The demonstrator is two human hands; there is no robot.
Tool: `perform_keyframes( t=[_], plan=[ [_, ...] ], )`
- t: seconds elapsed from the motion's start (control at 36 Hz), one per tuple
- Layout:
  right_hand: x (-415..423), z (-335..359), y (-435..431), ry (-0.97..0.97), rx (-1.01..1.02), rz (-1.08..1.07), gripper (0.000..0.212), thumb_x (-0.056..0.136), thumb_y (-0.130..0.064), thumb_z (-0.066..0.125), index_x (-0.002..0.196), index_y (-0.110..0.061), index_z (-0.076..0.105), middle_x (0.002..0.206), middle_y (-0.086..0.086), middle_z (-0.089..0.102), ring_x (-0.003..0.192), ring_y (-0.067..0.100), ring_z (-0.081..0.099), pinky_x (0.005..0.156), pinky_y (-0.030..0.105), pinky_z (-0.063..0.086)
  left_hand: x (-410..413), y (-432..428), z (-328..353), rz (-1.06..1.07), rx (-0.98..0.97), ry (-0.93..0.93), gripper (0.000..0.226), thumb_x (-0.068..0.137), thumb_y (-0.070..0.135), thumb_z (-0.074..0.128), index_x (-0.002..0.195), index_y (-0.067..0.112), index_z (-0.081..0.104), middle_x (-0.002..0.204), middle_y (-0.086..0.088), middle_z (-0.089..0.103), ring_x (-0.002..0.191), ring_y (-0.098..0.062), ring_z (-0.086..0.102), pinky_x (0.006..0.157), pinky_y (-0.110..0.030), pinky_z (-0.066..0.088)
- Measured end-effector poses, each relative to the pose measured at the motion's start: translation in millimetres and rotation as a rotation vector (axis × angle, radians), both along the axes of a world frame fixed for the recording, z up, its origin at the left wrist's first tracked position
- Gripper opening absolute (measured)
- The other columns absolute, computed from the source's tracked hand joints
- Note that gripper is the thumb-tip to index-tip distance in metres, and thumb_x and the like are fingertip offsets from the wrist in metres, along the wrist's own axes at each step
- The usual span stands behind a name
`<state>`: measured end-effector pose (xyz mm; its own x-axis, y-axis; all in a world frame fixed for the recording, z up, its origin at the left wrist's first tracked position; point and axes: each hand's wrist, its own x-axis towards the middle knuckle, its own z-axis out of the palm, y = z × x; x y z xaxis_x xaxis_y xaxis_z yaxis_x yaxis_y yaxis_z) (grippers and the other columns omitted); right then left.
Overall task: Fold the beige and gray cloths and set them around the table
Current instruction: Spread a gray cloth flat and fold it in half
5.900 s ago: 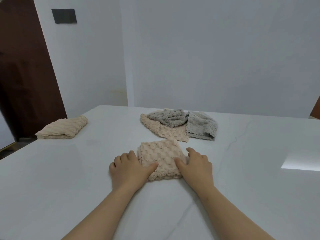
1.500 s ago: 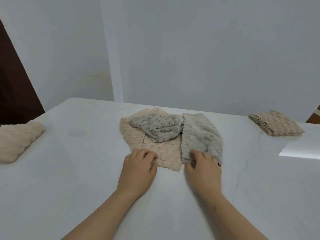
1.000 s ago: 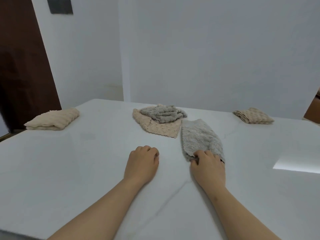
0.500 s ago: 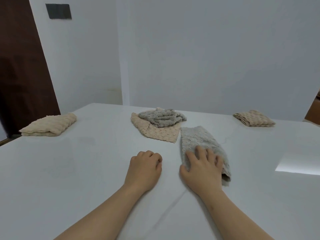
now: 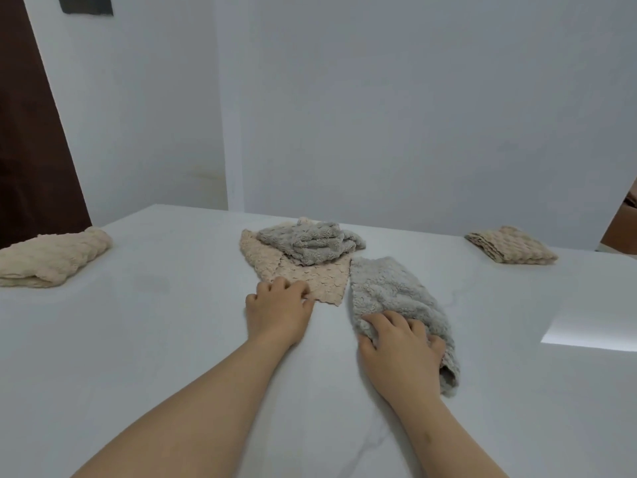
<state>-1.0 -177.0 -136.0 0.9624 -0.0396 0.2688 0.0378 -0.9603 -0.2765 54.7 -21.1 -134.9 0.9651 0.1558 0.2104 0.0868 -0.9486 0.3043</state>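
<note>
Our right hand (image 5: 401, 350) gripped the near part of the long gray fluffy cloth (image 5: 389, 291), fingers curled into it, on the white marble table (image 5: 138, 339). Our left hand (image 5: 279, 312) curled onto the near edge of the flat beige scalloped cloth (image 5: 310, 274) just beside it; we could not tell whether it pinched. A crumpled gray cloth (image 5: 310, 243) lay on the beige one. The left folded beige cloth (image 5: 48, 260) and the right folded beige cloth (image 5: 510, 249) sat well apart.
</note>
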Motion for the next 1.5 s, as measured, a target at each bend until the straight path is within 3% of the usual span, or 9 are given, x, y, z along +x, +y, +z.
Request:
perform_keyframes(
  t=[0.14, 0.31, 0.56, 0.64, 0.81, 1.03, 1.14, 1.28, 1.5],
  plan=[
    [-1.5, 1.7, -0.3, -0.012, 0.03, 0.031, 0.028, 0.093, -0.032, 0.037, 0.118, -0.035, 0.05, 0.132, -0.017, 0.046, 0.121, 0.017, 0.038, 0.098, 0.039, 0.024, 11.0, 5.4, 0.1, 0.142, -0.178, -0.062, 0.019, 0.095, 0.023, 0.039, 0.103, 0.018, 0.056, 0.118, -0.006, 0.054, 0.11, -0.029, 0.046, 0.089, -0.035, 0.036],
    [-10.3, 7.2, 3.1, 0.0, 0.039, 0.091, 0.029, 0.092, -0.028, 0.037, 0.116, -0.035, 0.05, 0.128, -0.02, 0.049, 0.119, 0.015, 0.039, 0.093, 0.034, 0.024, 6.7, 22.2, 7.7, 0.303, -0.674, -0.27, 0.015, 0.095, 0.013, 0.04, 0.098, 0.005, 0.053, 0.111, -0.018, 0.056, 0.097, -0.03, 0.053, 0.072, -0.028, 0.034],
    [-33.5, 15.5, 21.3, -0.026, 0.13, 0.177, 0.024, 0.096, -0.033, 0.034, 0.11, -0.028, 0.054, 0.111, -0.011, 0.06, 0.112, 0.018, 0.046, 0.084, 0.034, 0.026, -54.4, 33.0, 1.0, 0.032, -0.605, -0.215, 0.018, 0.09, 0.012, 0.047, 0.106, 0.017, 0.056, 0.104, 0.003, 0.055, 0.092, -0.011, 0.049, 0.078, -0.02, 0.031],
    [-40.0, 18.8, 28.4, -0.018, 0.273, 0.181, 0.026, 0.096, -0.031, 0.039, 0.116, -0.026, 0.054, 0.11, -0.003, 0.064, 0.112, 0.02, 0.051, 0.092, 0.033, 0.033, -71.2, 30.3, 1.5, -0.006, -0.514, -0.158, 0.02, 0.09, 0.015, 0.047, 0.107, 0.019, 0.058, 0.095, 0.004, 0.058, 0.091, -0.015, 0.054, 0.074, -0.023, 0.035],
    [-60.9, 19.1, 49.0, -0.031, 0.601, 0.197, 0.027, 0.093, -0.03, 0.049, 0.119, -0.025, 0.057, 0.108, -0.004, 0.066, 0.108, 0.017, 0.056, 0.092, 0.029, 0.04, -101.3, 26.1, 5.2, -0.147, -0.342, -0.088, 0.026, 0.097, 0.033, 0.039, 0.112, 0.027, 0.058, 0.11, 0.007, 0.065, 0.107, -0.015, 0.055, 0.087, -0.028, 0.039],
    [-71.3, 24.4, 55.5, 0.042, 0.95, 0.35, 0.021, 0.094, -0.02, 0.049, 0.109, -0.023, 0.064, 0.107, -0.006, 0.066, 0.105, 0.01, 0.058, 0.094, 0.026, 0.044, -118.5, 24.2, 1.0, -0.299, -0.874, -0.078, 0.007, 0.089, 0.039, 0.053, 0.093, 0.04, 0.058, 0.088, 0.012, 0.069, 0.085, -0.007, 0.063, 0.083, -0.03, 0.048],
    [-69.3, 26.9, 48.5, 0.055, 0.908, 0.449, 0.024, 0.094, -0.017, 0.049, 0.086, -0.037, 0.058, 0.087, -0.017, 0.064, 0.085, -0.007, 0.058, 0.075, 0.011, 0.041, -117.7, 24.0, 0.5, -0.274, -0.913, -0.127, 0.01, 0.087, 0.021, 0.059, 0.09, 0.031, 0.061, 0.087, 0.007, 0.07, 0.087, -0.015, 0.065, 0.084, -0.033, 0.05],
    [-62.9, 24.8, 45.2, 0.027, 0.827, 0.433, 0.016, 0.093, -0.019, 0.052, 0.089, -0.033, 0.057, 0.085, -0.024, 0.059, 0.083, -0.007, 0.054, 0.07, -0.002, 0.036, -112.1, 24.2, -0.3, -0.224, -0.878, -0.165, 0.009, 0.086, 0.013, 0.059, 0.087, 0.021, 0.064, 0.086, -0.002, 0.07, 0.09, -0.023, 0.064, 0.086, -0.04, 0.049],
    [-55.0, 24.1, 33.9, -0.113, 0.757, 0.274, 0.015, 0.09, -0.015, 0.052, 0.083, -0.027, 0.057, 0.074, -0.012, 0.06, 0.076, 0.011, 0.053, 0.063, 0.009, 0.036, -103.4, 29.8, 4.2, -0.133, -0.882, -0.176, 0.011, 0.084, 0.008, 0.058, 0.083, 0.017, 0.065, 0.084, -0.006, 0.071, 0.086, -0.028, 0.065, 0.083, -0.041, 0.05]
  ],
)
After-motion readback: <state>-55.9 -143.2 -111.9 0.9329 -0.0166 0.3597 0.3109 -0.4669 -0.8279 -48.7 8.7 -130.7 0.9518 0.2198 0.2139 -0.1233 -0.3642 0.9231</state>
